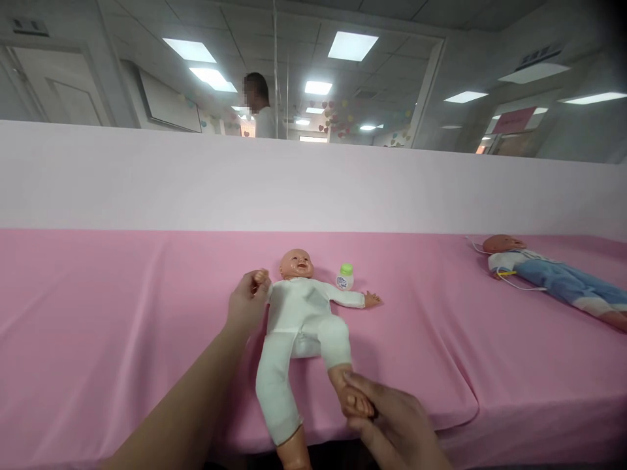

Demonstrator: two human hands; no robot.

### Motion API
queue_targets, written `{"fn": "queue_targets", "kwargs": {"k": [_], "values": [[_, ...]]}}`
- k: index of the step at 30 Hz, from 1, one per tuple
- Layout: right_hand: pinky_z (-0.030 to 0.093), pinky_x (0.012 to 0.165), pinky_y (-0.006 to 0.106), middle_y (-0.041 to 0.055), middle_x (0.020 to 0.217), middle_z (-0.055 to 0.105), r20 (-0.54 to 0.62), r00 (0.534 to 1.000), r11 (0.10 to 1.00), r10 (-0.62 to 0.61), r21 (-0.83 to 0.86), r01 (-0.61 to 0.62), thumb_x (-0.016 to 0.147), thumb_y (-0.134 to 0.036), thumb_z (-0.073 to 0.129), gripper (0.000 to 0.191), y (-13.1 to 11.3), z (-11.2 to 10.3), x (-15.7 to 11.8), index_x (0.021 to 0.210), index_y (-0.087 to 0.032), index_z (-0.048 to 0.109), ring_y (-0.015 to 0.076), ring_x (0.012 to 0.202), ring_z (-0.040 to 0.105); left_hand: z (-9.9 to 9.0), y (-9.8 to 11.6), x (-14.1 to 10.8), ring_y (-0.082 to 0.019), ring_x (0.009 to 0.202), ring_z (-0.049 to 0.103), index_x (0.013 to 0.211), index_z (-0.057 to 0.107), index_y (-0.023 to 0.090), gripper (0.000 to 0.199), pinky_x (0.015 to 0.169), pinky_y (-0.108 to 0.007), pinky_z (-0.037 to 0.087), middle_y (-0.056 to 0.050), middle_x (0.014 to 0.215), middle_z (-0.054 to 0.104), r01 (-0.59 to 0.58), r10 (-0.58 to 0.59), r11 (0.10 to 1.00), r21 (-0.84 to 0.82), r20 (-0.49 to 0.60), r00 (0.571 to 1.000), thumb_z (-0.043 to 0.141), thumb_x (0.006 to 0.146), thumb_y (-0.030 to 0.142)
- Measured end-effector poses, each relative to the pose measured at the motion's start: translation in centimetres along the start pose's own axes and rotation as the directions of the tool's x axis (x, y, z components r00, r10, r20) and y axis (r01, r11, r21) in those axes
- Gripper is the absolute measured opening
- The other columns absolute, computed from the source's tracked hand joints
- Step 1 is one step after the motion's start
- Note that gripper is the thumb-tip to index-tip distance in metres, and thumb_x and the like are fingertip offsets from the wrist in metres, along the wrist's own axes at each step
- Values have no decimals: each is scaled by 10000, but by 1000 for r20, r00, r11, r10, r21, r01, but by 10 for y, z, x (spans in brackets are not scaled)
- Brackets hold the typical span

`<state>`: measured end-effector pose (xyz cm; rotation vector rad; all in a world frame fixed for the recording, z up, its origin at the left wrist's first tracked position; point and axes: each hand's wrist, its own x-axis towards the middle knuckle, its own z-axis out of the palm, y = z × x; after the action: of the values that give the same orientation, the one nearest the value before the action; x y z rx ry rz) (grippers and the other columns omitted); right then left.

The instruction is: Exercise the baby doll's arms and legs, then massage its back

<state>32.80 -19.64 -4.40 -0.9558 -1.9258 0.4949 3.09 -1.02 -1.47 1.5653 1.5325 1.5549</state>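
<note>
Clamped around the doll's bare foot, the right hand [386, 418] lifts that bent leg, while the left hand [247, 303] closes on its small fist, steadying it. White-suited doll [298, 313] lies face-up on the pink surface [98, 326]; beyond, a green-capped bottle [345, 277], farther right a second doll [548, 274].

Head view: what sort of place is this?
Probably an infant-care training room. A doll in white lies on a pink-covered table, held by the left hand and right hand; a second doll lies farther along, below a glass partition.
</note>
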Motion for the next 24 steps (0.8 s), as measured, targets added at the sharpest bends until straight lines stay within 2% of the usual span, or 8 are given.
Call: {"fn": "queue_targets", "kwargs": {"k": [3,6,10,13,16,20,22,24], "values": [[664,769,265,31,1186,800,-13,996,996,89,20,-89,968,-301,661,403,-6,-1,33,1371,-307,664,202,912,791,10,12,-12,-243,1052,690,1157,730,276,275,919,-374,536,-46,1161,753,-229,178,946,228,226,958,610,967,434],[650,916,350,51,1274,771,-26,989,989,144,50,-142,969,-331,660,381,0,5,63,1345,-280,688,246,1081,768,15,17,-17,-260,1141,666,1154,752,298,296,958,-391,515,-41,1221,743,-366,240,877,312,376,895,557,1008,467],[626,986,416,68,1312,754,-39,977,972,211,113,-205,956,-323,655,396,15,15,86,1344,-254,693,271,1152,745,15,15,-18,-268,1190,654,1184,749,291,302,982,-398,506,-46,1266,733,-386,234,856,345,407,883,551,1018,446],[630,975,411,69,1304,757,-36,969,961,245,144,-237,954,-322,656,408,17,17,86,1353,-245,688,270,1141,748,14,12,-17,-262,1165,662,1207,739,295,288,968,-393,510,-48,1274,728,-364,221,868,338,393,893,569,1004,407],[623,982,379,52,1294,761,-44,972,965,232,138,-224,961,-332,667,406,9,9,74,1361,-264,684,251,1127,750,11,8,-12,-246,1048,687,1182,730,290,262,922,-383,524,-49,1190,746,-259,166,918,299,302,939,593,976,375],[642,902,304,36,1232,781,-12,982,978,191,90,-189,971,-343,672,407,-4,-5,39,1376,-299,678,231,1064,767,0,-6,5,-221,1002,701,1163,682,258,250,900,-352,556,-48,1135,746,27,-27,999,20,29,999,622,949,372],[653,797,256,25,1115,808,29,987,986,157,57,-158,949,-326,697,424,-5,-9,17,1373,-312,684,207,908,790,-8,-16,17,-221,990,704,1121,667,239,241,868,-351,585,-52,1084,736,192,-210,968,-164,-99,973,660,930,386],[645,728,221,15,1023,819,40,991,991,128,41,-130,912,-323,737,451,-1,-8,-5,1361,-322,695,184,771,785,-15,-24,27,-222,939,708,1048,656,221,204,814,-363,616,-55,1022,718,351,-426,871,-344,-172,888,702,904,359]]}}
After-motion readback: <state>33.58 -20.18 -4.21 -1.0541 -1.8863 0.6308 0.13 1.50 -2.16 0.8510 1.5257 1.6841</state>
